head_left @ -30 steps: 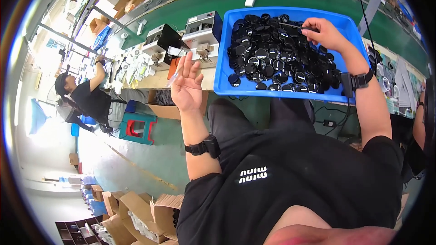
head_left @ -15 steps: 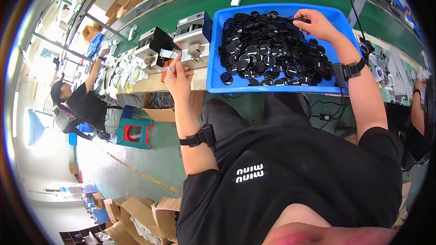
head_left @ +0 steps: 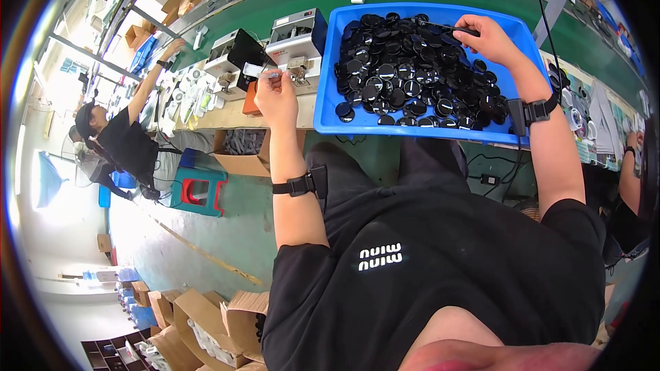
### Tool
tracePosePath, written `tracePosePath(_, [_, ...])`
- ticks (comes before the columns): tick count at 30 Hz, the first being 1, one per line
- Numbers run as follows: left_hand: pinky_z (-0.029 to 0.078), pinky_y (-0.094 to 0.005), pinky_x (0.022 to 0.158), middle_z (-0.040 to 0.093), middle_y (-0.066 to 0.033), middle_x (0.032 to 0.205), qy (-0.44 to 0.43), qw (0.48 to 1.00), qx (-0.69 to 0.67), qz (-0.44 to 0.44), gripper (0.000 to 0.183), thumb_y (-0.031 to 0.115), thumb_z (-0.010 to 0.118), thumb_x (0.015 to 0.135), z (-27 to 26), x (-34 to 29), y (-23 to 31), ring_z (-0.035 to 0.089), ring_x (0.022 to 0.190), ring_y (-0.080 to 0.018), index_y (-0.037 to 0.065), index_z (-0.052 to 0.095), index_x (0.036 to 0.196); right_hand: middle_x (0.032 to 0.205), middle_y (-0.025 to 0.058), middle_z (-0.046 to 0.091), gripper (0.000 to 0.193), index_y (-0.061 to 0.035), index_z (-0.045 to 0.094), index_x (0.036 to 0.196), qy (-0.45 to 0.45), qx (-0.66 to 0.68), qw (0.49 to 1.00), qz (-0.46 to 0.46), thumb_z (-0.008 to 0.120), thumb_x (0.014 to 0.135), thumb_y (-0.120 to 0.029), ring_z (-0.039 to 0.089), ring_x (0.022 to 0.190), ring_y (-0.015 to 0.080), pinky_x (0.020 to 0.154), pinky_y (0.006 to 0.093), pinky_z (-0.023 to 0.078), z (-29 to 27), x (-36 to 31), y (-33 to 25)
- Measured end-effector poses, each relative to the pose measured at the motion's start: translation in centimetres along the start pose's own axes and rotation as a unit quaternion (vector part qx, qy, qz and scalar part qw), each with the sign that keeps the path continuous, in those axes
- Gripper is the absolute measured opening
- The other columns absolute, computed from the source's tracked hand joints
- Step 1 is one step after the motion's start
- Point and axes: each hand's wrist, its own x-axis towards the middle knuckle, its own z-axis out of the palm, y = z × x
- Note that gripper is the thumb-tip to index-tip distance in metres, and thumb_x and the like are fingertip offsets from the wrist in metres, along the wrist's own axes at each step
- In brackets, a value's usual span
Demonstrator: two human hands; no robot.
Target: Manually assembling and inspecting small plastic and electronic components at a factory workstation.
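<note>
Left hand (head_left: 275, 93) pinched shut on a small clear strip (head_left: 253, 71) near the grey machine (head_left: 297, 38); right hand (head_left: 491, 40), fingers closed round black tweezers (head_left: 459, 29), reached into the blue tray (head_left: 330, 82) of black discs (head_left: 405, 75) to pick one

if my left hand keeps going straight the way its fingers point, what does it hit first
Probably the small grey machine on the bench. Your left hand points up and away, pinching a small clear strip whose tip already lies near the machine's front; depth is hard to judge.

At twelve o'clock, my right hand (head_left: 489, 41) grips a thin dark tool (head_left: 454, 29) over the blue tray (head_left: 328, 106) of black discs (head_left: 405, 75); my left hand (head_left: 275, 99) pinches a small strip (head_left: 256, 71) at eleven.
</note>
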Motion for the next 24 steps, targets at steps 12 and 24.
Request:
tracePosePath(12, [0.056, -0.0370, 0.069, 0.074, -0.0140, 0.083, -0.011, 0.997, 0.075, 0.029, 0.014, 0.007, 0.072, 0.091, 0.55, 0.83, 0.53, 0.073, 0.073, -0.0246, -0.001, 0.065, 0.101, 0.076, -0.0027, 0.060, 0.019, -0.0043, 0.065, 0.100, -0.001, -0.010, 1.000, 0.003, 0.068, 0.100, -0.023, 0.053, 0.068, 0.0061, 0.061, 0.0251, 0.046, -0.10, -0.09, -0.14])
tracePosePath(24, [0.054, -0.0416, 0.070, 0.074, -0.0143, 0.085, -0.024, 0.990, 0.126, 0.054, 0.013, 0.011, 0.073, 0.091, 0.41, 1.08, 0.30, 0.073, 0.074, -0.0300, 0.002, 0.065, 0.096, 0.077, -0.0010, 0.062, 0.021, -0.0037, 0.067, 0.102, 0.006, -0.010, 1.000, -0.001, 0.068, 0.100, -0.025, 0.055, 0.067, 0.0077, 0.060, 0.0261, 0.046, -0.06, -0.03, 0.02])
